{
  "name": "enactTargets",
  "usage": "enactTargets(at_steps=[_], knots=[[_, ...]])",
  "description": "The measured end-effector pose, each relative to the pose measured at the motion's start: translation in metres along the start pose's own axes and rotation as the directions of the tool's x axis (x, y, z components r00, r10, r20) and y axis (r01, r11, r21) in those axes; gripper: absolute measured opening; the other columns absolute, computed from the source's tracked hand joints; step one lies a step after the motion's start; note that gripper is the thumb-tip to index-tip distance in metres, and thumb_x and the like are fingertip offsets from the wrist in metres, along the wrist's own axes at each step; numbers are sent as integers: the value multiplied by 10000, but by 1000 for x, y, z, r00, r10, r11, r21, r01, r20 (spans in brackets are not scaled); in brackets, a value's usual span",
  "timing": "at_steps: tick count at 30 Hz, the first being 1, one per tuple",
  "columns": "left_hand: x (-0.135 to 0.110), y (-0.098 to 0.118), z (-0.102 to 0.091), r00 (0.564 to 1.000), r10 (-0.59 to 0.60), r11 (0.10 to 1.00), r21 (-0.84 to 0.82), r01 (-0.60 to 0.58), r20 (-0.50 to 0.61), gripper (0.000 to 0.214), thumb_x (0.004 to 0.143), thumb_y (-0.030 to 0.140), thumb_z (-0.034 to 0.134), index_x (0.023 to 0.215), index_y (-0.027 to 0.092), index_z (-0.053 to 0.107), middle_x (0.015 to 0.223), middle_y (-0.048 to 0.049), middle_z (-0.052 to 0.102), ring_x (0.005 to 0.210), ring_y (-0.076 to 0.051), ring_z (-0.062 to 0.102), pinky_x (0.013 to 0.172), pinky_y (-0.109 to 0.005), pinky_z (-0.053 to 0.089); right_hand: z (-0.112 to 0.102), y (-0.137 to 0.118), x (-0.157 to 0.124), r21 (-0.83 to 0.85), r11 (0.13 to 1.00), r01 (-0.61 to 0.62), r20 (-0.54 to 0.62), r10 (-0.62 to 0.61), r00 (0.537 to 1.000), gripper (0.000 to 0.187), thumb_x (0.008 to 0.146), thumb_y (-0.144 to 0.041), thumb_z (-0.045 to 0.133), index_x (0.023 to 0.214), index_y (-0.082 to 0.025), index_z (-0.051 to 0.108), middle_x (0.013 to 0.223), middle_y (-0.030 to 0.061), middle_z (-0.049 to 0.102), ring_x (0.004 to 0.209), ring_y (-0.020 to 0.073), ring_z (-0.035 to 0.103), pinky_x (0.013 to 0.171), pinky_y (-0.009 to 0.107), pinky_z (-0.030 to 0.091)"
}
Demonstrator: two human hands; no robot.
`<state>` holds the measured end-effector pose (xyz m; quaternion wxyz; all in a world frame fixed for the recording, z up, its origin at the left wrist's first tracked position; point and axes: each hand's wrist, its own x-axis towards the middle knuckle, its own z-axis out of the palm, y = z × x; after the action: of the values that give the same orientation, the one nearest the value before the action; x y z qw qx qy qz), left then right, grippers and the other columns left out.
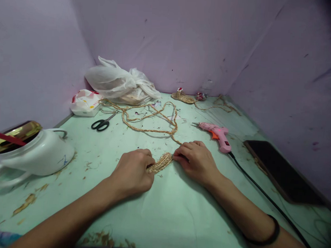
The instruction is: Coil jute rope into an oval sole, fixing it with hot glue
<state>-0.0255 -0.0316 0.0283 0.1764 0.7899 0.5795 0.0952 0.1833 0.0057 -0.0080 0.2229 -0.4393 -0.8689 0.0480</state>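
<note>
Head view: on the pale green table point(162, 210), the left hand point(132, 171) is curled closed over one end of a flat coil of tan braided rope point(160, 163), while the right hand point(194, 157) pinches its other end, fingertips seemingly on the strand. The loose braided rope tail point(149, 118) loops away toward a white plastic bag point(120, 82). Black scissors point(101, 124) lie left of it; a pink glue gun point(218, 135) rests just beside the right hand.

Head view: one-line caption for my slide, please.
The left hand and right hand grip a bundle of braided cord on a green table; pink glue gun, scissors and plastic bag nearby.
</note>
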Motion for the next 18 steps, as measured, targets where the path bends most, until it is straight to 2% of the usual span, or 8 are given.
enactTargets(at_steps=[5, 10, 13, 16, 18], knots=[[1, -3, -1, 993, 101, 995, 18, -102, 55, 221, 692, 138, 500, 725, 221, 702, 844, -23, 661, 755, -185, 612, 661, -287, 435, 1, 0, 1, -2, 993, 115, 29, -114, 993, 329, 859, -85, 493, 1120, -204, 654, 927, 74, 698, 783, 201, 584, 755, 362, 316], [4, -6, -10, 985, 105, 992, 55, -114, 134, 215, 722, 154, 510, 794, 228, 698, 899, -19, 657, 780, -185, 607, 674, -295, 421, -1, 0, -2, 59, 988, 146, 86, -150, 985, 338, 830, -42, 475, 1058, -184, 681, 888, 75, 681, 823, 203, 592, 787, 368, 320], [6, -5, -16, 981, 75, 995, 58, -87, 181, 179, 719, 255, 584, 860, 229, 691, 922, -32, 652, 826, -213, 603, 692, -312, 425, -2, -1, -4, 58, 988, 144, 92, -149, 985, 321, 835, -56, 476, 1052, -175, 680, 873, 76, 676, 824, 199, 598, 821, 377, 326], [6, -1, -14, 986, 69, 994, 78, -82, 154, 258, 714, 363, 624, 907, 204, 685, 937, -62, 652, 873, -247, 592, 741, -354, 435, -1, -3, -5, 39, 989, 145, 100, -148, 984, 317, 831, -60, 477, 1049, -171, 680, 867, 75, 673, 819, 201, 602, 840, 394, 331], [6, 3, -8, 992, 87, 990, 106, -97, 94, 258, 733, 340, 601, 921, 186, 689, 941, -81, 657, 911, -263, 584, 796, -389, 433, -2, -4, -4, 33, 990, 140, 109, -142, 984, 313, 830, -66, 477, 1046, -168, 680, 859, 74, 671, 827, 207, 606, 856, 410, 332]])
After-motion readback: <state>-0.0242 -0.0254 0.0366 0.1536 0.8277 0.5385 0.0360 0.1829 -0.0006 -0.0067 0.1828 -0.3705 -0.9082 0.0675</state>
